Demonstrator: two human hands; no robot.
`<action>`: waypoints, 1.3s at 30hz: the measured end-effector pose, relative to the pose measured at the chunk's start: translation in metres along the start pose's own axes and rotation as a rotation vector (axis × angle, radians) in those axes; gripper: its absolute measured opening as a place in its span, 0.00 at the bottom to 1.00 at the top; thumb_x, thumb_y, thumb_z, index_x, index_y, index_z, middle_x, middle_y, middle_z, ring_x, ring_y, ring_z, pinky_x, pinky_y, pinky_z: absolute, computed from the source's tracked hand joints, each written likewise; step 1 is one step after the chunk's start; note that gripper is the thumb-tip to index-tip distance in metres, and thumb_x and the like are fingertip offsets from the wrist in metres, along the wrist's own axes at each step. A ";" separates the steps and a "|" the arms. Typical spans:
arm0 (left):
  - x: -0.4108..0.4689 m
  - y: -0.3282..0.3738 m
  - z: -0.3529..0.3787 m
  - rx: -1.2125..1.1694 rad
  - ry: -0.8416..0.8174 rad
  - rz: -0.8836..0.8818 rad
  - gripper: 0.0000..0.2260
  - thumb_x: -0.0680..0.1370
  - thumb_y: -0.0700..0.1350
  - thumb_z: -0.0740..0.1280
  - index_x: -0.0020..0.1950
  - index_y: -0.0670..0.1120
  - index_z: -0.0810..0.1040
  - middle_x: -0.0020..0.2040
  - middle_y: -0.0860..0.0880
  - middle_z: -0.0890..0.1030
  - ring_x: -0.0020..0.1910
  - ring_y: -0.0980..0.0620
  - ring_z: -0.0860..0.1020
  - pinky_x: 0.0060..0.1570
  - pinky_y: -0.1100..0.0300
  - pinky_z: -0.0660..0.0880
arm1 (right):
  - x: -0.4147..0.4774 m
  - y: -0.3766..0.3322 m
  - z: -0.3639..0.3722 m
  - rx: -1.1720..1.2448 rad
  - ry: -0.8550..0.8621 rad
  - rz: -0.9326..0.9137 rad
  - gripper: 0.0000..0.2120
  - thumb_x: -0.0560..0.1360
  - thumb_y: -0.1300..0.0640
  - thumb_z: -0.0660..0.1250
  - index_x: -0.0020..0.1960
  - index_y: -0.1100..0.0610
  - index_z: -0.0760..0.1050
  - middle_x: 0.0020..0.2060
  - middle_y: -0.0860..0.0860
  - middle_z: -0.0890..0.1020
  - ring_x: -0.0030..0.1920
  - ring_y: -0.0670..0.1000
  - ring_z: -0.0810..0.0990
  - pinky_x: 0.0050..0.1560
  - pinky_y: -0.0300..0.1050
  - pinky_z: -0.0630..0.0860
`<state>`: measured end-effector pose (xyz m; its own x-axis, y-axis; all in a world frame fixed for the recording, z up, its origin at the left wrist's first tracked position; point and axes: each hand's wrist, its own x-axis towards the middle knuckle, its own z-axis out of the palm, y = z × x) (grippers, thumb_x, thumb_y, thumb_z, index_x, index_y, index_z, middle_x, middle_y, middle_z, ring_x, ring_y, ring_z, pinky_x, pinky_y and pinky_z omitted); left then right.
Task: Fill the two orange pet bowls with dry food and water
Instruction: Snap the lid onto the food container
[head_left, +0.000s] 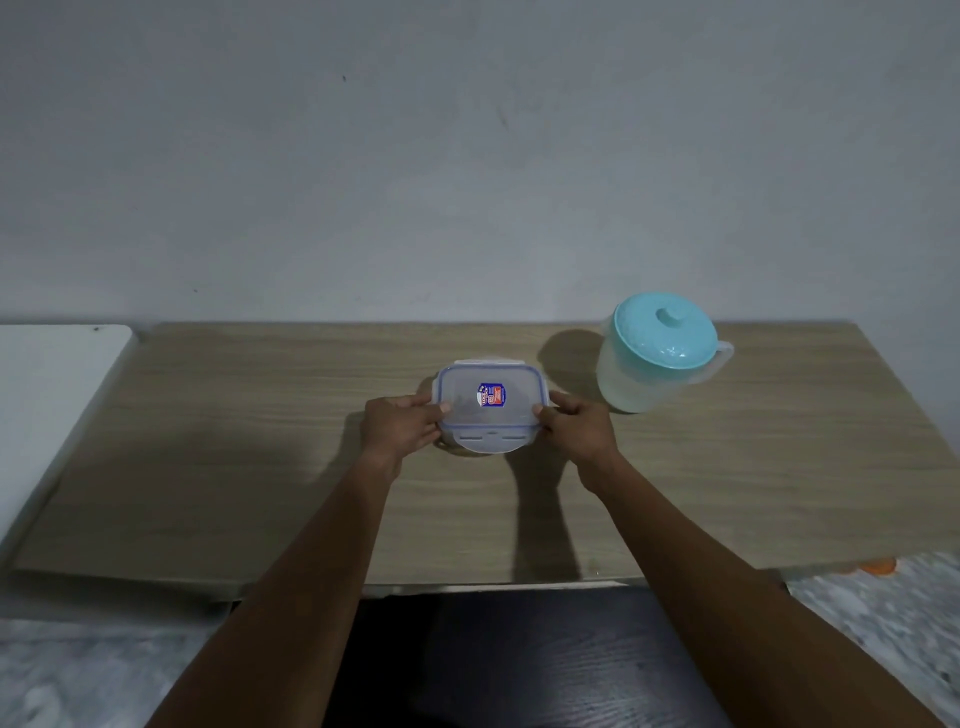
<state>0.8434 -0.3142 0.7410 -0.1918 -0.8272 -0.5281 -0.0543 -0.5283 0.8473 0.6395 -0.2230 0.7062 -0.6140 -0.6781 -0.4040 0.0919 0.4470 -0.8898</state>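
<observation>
Teal-lidded jug (654, 358) sits by the table's (208, 441) back edge, right of the clear box (488, 405); left hand (400, 428) and right hand (579, 428) grip its ends, fingers curled.

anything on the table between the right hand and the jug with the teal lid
Nothing visible: only bare wooden tabletop lies between the right hand and the translucent plastic jug with the round teal lid. That hand, like the left hand, grips the clear rectangular lidded container.
</observation>
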 end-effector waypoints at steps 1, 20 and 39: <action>0.000 0.000 0.000 -0.002 0.002 0.005 0.21 0.71 0.36 0.75 0.63 0.35 0.77 0.50 0.36 0.82 0.42 0.47 0.82 0.36 0.66 0.81 | 0.001 0.001 0.001 -0.006 0.004 -0.009 0.29 0.68 0.51 0.77 0.67 0.60 0.80 0.49 0.56 0.88 0.46 0.53 0.85 0.61 0.62 0.81; -0.010 0.006 0.009 0.144 0.008 -0.070 0.17 0.72 0.42 0.76 0.59 0.36 0.81 0.45 0.42 0.84 0.37 0.55 0.81 0.36 0.67 0.77 | -0.011 0.002 -0.005 0.029 0.022 -0.039 0.13 0.78 0.61 0.71 0.62 0.61 0.83 0.52 0.55 0.87 0.54 0.55 0.85 0.60 0.55 0.81; 0.007 0.053 0.019 1.329 -0.350 0.334 0.61 0.52 0.54 0.83 0.79 0.50 0.55 0.75 0.50 0.67 0.70 0.49 0.70 0.65 0.55 0.70 | 0.011 -0.074 -0.001 -1.071 -0.566 -0.421 0.67 0.58 0.51 0.86 0.83 0.58 0.47 0.82 0.54 0.53 0.80 0.55 0.58 0.77 0.49 0.63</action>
<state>0.8211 -0.3441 0.7836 -0.5983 -0.6824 -0.4200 -0.7899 0.4142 0.4523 0.6251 -0.2632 0.7674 -0.0003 -0.9153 -0.4028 -0.8628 0.2039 -0.4626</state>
